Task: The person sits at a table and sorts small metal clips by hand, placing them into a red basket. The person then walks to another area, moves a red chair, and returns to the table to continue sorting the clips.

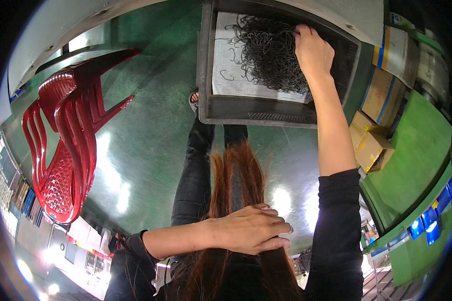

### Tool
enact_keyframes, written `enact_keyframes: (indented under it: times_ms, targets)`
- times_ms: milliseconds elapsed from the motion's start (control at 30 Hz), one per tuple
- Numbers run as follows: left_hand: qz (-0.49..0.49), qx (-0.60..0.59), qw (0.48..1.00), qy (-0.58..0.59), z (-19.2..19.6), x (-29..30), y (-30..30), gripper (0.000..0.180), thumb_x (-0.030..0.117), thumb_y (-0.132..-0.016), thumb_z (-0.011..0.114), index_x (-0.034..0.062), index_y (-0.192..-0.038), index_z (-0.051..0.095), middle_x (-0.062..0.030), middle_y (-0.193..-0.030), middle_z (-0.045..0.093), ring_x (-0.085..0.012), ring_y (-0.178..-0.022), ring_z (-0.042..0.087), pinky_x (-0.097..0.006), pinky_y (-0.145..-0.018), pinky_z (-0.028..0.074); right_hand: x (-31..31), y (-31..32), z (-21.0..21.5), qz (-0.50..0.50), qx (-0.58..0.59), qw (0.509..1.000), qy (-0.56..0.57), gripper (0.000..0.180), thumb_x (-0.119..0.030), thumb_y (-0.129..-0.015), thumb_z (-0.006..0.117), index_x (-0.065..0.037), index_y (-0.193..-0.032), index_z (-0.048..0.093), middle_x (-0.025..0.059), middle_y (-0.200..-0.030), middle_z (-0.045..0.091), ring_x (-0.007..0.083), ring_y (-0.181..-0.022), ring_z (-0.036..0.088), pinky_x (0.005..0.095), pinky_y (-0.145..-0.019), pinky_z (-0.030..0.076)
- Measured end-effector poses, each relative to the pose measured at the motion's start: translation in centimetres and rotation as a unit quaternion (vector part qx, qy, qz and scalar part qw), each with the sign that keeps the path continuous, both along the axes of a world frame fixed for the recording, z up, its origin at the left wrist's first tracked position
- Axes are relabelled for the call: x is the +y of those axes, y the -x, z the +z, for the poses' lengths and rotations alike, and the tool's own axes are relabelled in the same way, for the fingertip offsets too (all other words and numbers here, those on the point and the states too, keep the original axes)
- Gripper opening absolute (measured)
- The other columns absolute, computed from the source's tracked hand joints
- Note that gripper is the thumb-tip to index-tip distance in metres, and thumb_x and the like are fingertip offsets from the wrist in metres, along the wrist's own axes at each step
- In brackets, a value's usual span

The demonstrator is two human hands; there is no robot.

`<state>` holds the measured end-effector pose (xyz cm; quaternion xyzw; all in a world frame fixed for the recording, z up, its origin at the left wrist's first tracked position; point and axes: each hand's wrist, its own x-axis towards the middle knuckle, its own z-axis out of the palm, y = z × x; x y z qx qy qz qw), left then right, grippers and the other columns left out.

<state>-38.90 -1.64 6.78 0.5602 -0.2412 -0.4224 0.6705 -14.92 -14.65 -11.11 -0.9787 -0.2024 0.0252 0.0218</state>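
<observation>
A heap of thin black hooked wire pieces [271, 52] lies tangled on a printed white sheet [223, 75] inside a dark grey plastic crate [256, 118]. My right hand [315, 52] reaches over the crate to the heap's right edge. Its fingers are curled together at the wires; what sits between the fingertips is too small to make out. Close to my body, across strands of hair, is my left hand [251, 228], back turned up. The fingers of that hand are bent, with the thumb along their lower side, and whatever they may hold is hidden.
A red plastic armchair [60, 165] is on the left of the green floor [145, 120]. Cardboard boxes [381, 95] stack up at the right, beside a green surface [412, 155] and blue bins [429, 220]. A pale machine edge [336, 15] borders the crate's far side.
</observation>
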Motion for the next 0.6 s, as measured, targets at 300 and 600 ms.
enact_keyframes:
  times_ms: [300,600]
  targets:
    - [0.006,-0.011,1.0,-0.006,0.1,-0.1,0.1,0.04,0.039,-0.091,0.041,0.0056,-0.109,0.052,-0.0162,-0.099,0.059,-0.0347,-0.098,0.054,-0.045,-0.093,0.038,-1.3,1.1,1.8,-0.014,0.048,0.996,-0.069,0.014,-0.016,-0.084,0.053,-0.003,-0.089,0.052,0.0157,-0.087,0.059,0.0368,-0.074,0.059,0.0436,-0.063,0.048]
    - [0.031,-0.011,0.999,-0.002,0.0,-0.2,0.4,0.039,0.038,-0.091,0.043,0.0039,-0.106,0.053,-0.0173,-0.091,0.059,-0.0344,-0.092,0.056,-0.044,-0.091,0.04,-2.7,2.4,3.2,-0.157,0.17,0.939,-0.254,0.026,-0.012,-0.075,0.067,-0.002,-0.095,0.054,0.0116,-0.075,0.061,0.0198,-0.068,0.059,0.03,-0.063,0.045]
